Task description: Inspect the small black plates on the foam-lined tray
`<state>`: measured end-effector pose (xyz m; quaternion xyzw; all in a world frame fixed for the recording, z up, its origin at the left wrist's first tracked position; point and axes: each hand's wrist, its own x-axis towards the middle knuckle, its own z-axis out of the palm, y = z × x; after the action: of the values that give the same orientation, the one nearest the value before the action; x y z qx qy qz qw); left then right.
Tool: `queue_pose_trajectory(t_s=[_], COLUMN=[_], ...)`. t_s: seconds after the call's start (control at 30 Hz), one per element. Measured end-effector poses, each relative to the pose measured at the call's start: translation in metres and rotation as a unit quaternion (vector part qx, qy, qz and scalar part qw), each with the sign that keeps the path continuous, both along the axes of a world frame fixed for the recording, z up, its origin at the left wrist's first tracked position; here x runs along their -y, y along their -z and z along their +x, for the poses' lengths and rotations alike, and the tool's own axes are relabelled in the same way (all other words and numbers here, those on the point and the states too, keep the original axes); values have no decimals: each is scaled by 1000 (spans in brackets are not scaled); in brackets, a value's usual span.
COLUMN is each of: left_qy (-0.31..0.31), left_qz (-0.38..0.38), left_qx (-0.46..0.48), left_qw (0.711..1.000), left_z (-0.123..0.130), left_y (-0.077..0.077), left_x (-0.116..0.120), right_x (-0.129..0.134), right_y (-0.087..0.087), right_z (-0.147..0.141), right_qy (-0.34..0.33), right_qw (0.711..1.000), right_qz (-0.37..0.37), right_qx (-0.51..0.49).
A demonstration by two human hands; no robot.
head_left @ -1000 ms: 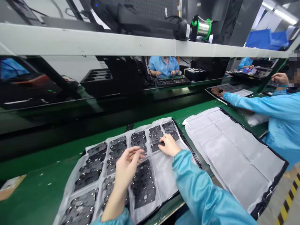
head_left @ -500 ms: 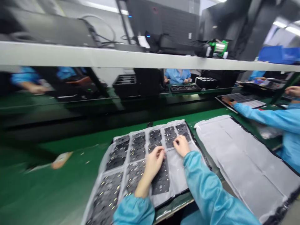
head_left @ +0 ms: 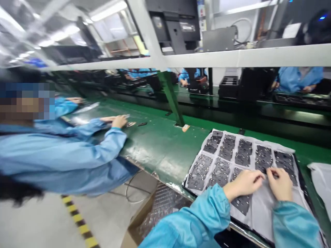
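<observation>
Both my hands hover close together over the white-lined tray (head_left: 253, 217), which holds dark, flat perforated plates (head_left: 243, 151) in rows of pockets. My left hand (head_left: 247, 182) is closed, its thumb and fingers pinched at the tips; anything between them is too small to make out. Just right of it, my right hand (head_left: 280, 184) is curled with thumb and forefinger together, near the lower edge of a dark plate (head_left: 263, 158). A further plate (head_left: 241, 205) shows partly from under my left hand and wrist.
Another white-lined tray (head_left: 320, 181) lies at the right edge. To the left, a co-worker in a blue sleeve (head_left: 85, 148) works at the green bench (head_left: 155, 148). A cardboard box (head_left: 139, 220) with clear plastic stands below. A green post (head_left: 170, 98) rises behind.
The view has swung left, so the tray and my hands now appear further right and the co-worker on the left has come into sight. My hands have come closer together over the tray.
</observation>
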<state>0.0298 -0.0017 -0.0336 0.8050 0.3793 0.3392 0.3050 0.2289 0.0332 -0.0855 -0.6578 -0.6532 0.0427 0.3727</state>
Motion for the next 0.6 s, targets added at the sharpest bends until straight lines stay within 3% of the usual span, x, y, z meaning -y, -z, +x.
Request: queue_pose_trajectory(t_s=[0.6], left_qy=[-7], left_qz=[7], left_qx=[-33], left_qw=[999], left_z=[-6], left_y=[-12], left_x=[0], right_x=[-9], right_y=[0], right_z=[-1], right_qy=[-17], right_qw=[999], right_qz=[-50], right_qx=[-3])
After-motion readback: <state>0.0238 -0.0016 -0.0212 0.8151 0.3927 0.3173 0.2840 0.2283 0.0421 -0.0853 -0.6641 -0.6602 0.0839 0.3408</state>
